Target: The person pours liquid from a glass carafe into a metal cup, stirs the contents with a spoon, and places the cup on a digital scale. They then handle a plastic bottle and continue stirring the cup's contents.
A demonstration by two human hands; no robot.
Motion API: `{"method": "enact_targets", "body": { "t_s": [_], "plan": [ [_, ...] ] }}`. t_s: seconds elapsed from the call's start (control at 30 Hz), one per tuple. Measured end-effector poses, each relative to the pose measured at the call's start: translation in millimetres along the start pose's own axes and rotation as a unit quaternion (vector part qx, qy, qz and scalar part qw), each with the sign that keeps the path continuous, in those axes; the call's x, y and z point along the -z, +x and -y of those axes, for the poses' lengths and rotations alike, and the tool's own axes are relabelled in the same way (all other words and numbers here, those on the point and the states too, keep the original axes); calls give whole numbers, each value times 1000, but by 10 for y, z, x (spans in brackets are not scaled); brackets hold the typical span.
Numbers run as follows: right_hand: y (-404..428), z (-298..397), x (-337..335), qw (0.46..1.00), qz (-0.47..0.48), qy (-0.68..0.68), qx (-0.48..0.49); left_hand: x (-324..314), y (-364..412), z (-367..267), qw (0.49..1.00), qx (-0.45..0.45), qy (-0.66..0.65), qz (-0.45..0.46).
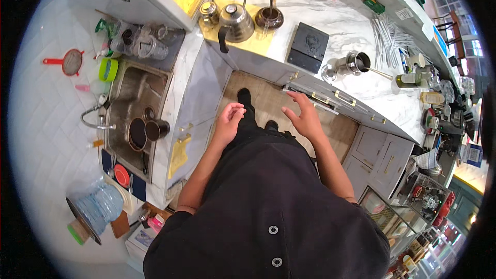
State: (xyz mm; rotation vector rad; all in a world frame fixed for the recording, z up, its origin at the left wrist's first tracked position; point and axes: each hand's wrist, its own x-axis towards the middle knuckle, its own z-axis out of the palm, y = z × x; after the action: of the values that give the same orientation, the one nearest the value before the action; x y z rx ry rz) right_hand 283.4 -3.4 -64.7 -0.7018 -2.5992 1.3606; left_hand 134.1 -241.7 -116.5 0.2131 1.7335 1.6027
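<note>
My left hand [228, 123] hangs over the floor beside my leg, its fingers loosely curled with nothing visible in them. To its right, my right hand [304, 118] is spread in the air before the grey drawers [341, 100], thumb and fingers apart and nothing held. On the marble counter [345, 19] ahead stand a steel gooseneck kettle [237, 25] and a dark, round glass pot [269, 18], both on a yellow cloth [265, 44]. A flat black device [308, 47] lies right of them. Farther right, a steel pitcher [357, 62] has a long-handled spoon in it.
To the left is a steel sink [130, 77] with a faucet [93, 122] and a dark cup [157, 130] at its edge. Clear plastic cups [149, 44] stand behind it. White straws [387, 40] and bottles [412, 80] crowd the right counter. A water jug [99, 205] is lower left.
</note>
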Motion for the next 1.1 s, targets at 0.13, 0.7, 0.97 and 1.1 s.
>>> {"method": "enact_targets", "body": {
  "t_s": [0.13,0.7,0.97,1.1],
  "plan": [
    [390,199,6,999,-40,8,13,160,503,-348,998,-49,13,28],
    [1601,739,-216,997,-60,41,4,821,1412,-835,997,-47,46,48],
    [1958,916,-125,996,48,51,53,780,1113,-688,996,-37,-11,-75],
    [2142,989,-210,989,100,55,92,834,735,-476,989,-18,-25,-145]
  ]
}}
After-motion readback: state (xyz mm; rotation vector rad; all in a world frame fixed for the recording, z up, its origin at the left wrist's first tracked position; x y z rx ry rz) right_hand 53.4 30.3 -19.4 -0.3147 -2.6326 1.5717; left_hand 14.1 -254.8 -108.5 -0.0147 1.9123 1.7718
